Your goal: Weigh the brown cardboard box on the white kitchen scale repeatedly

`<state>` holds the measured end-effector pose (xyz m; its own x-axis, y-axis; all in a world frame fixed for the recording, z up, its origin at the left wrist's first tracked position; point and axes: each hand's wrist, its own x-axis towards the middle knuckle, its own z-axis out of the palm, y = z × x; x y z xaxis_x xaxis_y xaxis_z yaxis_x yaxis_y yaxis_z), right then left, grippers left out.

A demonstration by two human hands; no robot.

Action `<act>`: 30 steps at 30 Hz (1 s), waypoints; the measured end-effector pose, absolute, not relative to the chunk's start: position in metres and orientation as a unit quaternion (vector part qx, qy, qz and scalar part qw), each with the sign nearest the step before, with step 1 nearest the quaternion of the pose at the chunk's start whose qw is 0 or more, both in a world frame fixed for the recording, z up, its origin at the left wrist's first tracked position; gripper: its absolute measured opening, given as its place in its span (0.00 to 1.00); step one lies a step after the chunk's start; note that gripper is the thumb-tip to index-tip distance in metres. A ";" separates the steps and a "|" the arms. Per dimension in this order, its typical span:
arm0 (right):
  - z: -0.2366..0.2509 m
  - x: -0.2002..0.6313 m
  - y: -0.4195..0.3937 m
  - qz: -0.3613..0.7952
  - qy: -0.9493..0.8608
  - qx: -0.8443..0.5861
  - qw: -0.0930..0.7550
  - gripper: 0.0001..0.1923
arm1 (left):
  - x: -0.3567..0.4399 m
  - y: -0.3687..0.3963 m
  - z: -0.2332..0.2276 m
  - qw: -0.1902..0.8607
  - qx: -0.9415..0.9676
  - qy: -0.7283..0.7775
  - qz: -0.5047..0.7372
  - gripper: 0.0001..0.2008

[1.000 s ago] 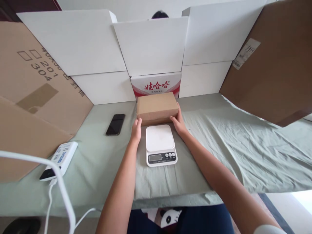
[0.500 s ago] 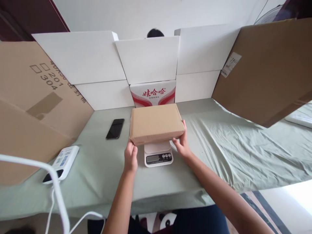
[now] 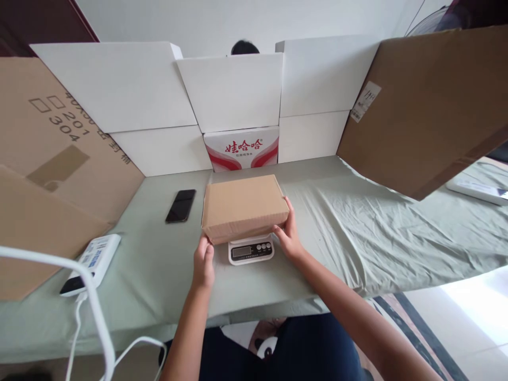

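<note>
A closed brown cardboard box [image 3: 244, 203] is held by both my hands over a white kitchen scale [image 3: 251, 259]. My left hand [image 3: 204, 262] grips its near left corner, thumb in front and fingers underneath. On the near right corner is my right hand [image 3: 289, 233], its fingers along the side and the thumb at the lower front edge. The box hides the scale's platform; only the dark display panel and buttons show in front. Whether the box touches the platform I cannot tell. Left of the box a black smartphone [image 3: 181, 206] lies flat.
A green cloth [image 3: 337, 233] covers the table. White boxes [image 3: 234, 90] and a red-and-white printed carton [image 3: 241, 150] line the back. Large cardboard cartons stand at left [image 3: 51, 132] and right [image 3: 428, 106]. A white device [image 3: 95, 262] lies left, near a white cable [image 3: 89, 286].
Both hands have brought the box down and nearer to me, so it covers more of the scale. The whole view has shifted slightly.
</note>
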<state>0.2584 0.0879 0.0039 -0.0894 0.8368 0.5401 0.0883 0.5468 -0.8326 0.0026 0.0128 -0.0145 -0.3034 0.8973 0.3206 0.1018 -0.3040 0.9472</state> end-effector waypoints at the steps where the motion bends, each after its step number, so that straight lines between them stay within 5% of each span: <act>1: 0.004 0.258 0.088 0.322 -0.662 -0.350 0.579 0.43 | 0.002 0.013 -0.015 0.312 0.498 0.504 0.633 0.34; 30: 0.011 0.263 0.085 0.300 -0.639 -0.362 0.608 0.37 | 0.006 0.012 -0.004 0.275 0.512 0.510 0.634 0.36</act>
